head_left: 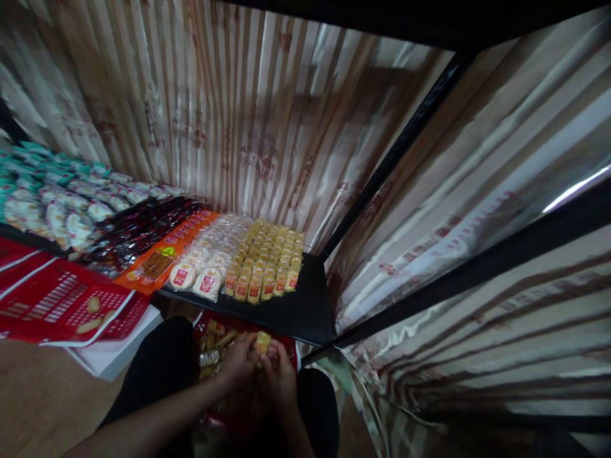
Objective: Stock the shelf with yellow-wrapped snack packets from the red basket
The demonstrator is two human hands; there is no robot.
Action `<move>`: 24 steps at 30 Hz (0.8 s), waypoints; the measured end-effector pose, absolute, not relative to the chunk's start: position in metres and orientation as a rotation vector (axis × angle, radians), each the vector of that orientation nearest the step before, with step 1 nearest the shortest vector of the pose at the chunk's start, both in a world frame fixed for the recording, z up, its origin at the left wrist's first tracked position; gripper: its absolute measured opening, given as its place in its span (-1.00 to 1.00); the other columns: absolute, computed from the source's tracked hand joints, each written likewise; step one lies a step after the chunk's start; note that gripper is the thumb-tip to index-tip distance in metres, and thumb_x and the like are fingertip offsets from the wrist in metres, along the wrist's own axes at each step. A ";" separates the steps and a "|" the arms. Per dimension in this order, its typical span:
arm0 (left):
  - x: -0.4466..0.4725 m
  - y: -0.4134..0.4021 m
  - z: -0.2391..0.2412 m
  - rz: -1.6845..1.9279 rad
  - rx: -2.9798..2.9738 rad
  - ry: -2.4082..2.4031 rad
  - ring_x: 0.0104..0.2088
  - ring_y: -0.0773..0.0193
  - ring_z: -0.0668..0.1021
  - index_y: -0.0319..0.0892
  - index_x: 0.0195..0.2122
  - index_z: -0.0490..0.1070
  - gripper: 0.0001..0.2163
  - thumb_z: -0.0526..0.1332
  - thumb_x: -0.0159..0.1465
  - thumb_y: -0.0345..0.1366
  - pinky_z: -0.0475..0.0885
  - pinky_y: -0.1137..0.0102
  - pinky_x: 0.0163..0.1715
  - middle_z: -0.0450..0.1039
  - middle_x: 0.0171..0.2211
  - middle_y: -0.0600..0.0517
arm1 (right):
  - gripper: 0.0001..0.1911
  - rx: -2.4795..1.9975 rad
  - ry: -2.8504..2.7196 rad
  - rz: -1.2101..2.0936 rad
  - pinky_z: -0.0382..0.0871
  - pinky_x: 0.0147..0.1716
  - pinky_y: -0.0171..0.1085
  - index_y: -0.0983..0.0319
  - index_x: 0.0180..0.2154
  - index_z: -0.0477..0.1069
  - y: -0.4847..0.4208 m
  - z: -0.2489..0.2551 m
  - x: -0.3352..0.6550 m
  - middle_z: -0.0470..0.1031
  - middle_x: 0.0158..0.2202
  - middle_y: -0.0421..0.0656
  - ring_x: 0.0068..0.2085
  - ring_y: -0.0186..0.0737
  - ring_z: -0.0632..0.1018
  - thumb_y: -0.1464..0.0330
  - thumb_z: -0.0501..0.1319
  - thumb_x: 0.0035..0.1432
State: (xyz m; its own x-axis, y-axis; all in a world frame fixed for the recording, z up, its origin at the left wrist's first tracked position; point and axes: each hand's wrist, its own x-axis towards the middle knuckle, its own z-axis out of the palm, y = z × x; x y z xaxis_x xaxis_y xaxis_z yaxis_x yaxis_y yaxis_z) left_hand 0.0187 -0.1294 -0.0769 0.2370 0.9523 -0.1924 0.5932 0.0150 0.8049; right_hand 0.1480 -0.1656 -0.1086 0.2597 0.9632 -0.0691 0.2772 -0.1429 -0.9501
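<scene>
Both hands meet above an opened red bag between my knees. A small yellow wrapped snack is pinched between the fingertips of my left hand and my right hand. More gold-wrapped snacks lie in the bag below, partly hidden by my hands and forearms. Just beyond, rows of the same yellow wrapped snacks stand on the black shelf, with red labels on the front ones.
Left of them on the shelf are white round wrapped crackers, an orange packet, dark packets and teal-and-white packets. A red bag overlaps a white box. A black post and striped curtain stand behind.
</scene>
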 end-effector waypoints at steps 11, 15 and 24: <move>0.071 -0.103 -0.036 0.889 1.657 1.287 -0.05 0.29 0.47 -0.21 0.14 0.17 -0.55 0.00 0.18 -0.40 0.33 0.35 0.08 0.29 0.10 -0.11 | -0.58 -1.528 -1.040 0.699 0.45 -0.19 -0.23 0.25 -0.14 0.39 -0.103 -0.058 0.190 0.53 -0.21 -0.05 -0.20 -0.18 0.55 0.16 0.19 -0.02; 0.089 -0.091 -0.043 0.882 1.689 1.297 0.21 0.23 0.26 -0.23 0.13 0.21 -0.57 -0.02 0.21 -0.41 0.13 0.26 0.25 0.15 0.23 -0.12 | -0.57 -1.586 -1.021 0.604 0.43 -0.20 -0.22 0.24 -0.13 0.38 -0.075 -0.057 0.202 0.53 -0.21 -0.05 -0.23 -0.17 0.55 0.14 0.16 -0.02; 0.108 -0.060 -0.051 0.697 1.726 1.423 0.27 0.24 0.15 -0.37 0.21 0.13 -0.53 -0.12 0.28 -0.35 0.02 0.28 0.29 0.08 0.27 -0.14 | -0.51 -1.640 -1.050 0.585 0.42 -0.21 -0.23 0.28 -0.10 0.37 -0.032 -0.069 0.212 0.52 -0.17 -0.01 -0.21 -0.17 0.54 0.13 0.12 -0.02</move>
